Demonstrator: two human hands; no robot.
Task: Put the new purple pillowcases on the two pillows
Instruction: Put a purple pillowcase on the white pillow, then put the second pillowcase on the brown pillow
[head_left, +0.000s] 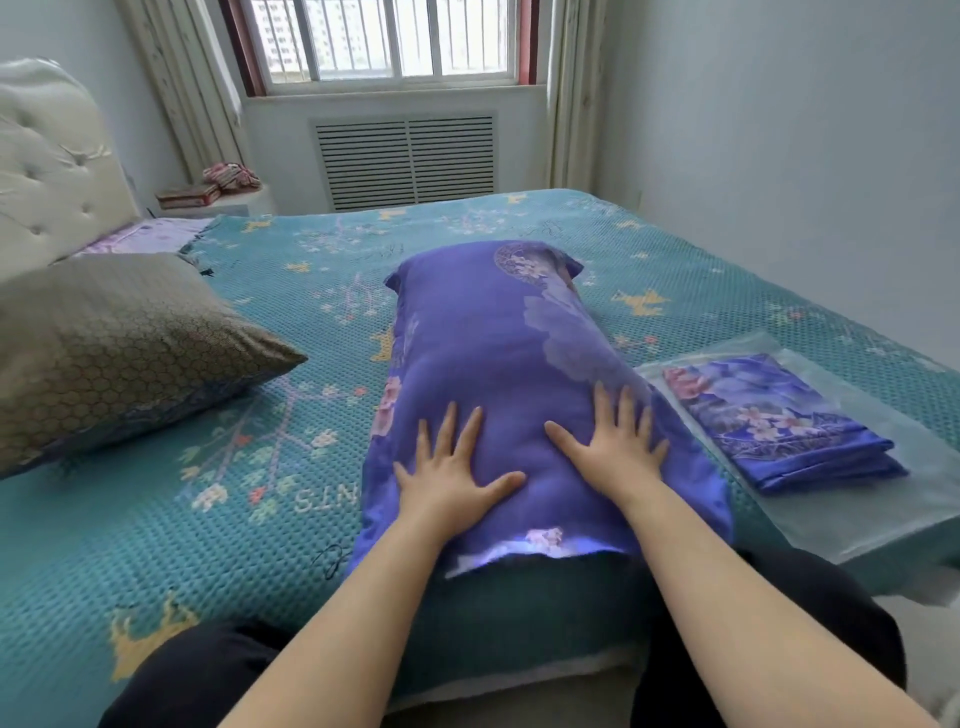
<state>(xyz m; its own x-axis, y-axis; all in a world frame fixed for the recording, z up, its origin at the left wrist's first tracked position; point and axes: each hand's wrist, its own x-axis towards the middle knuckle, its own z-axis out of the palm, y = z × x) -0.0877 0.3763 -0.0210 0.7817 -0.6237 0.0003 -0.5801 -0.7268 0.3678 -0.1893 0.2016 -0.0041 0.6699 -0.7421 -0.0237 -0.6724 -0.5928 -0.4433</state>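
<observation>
The likeliest slip from here is at the near edge of the bed (156, 571): the covered pillow (498, 374) lies lengthwise with its open end right at that edge, and a downward or forward push from flat palms could slide it on the slick fabric, or let the loose hem ride back and bare the pillow inside. Whether the hem is fully tucked I cannot tell, as the near end is bright and blurred. A second risk is a sideways shove to the right, which would nudge the pillow onto the folded second pillowcase (779, 421), lying in its clear wrapper (883, 499) just beside it near the bed's right edge.

Neither hand has a grip on anything. The left hand (447, 467) and the right hand (613, 441) both lie flat, fingers spread, palms pressing on the near third of the purple pillowcase, side by side with a gap between the thumbs. The covered pillow runs away from the hands toward the middle of the bed.

The uncovered brown pillow (119, 348) rests well apart, toward the bed's left edge near the headboard (47, 171), and looks to be the remaining half of the job.
</observation>
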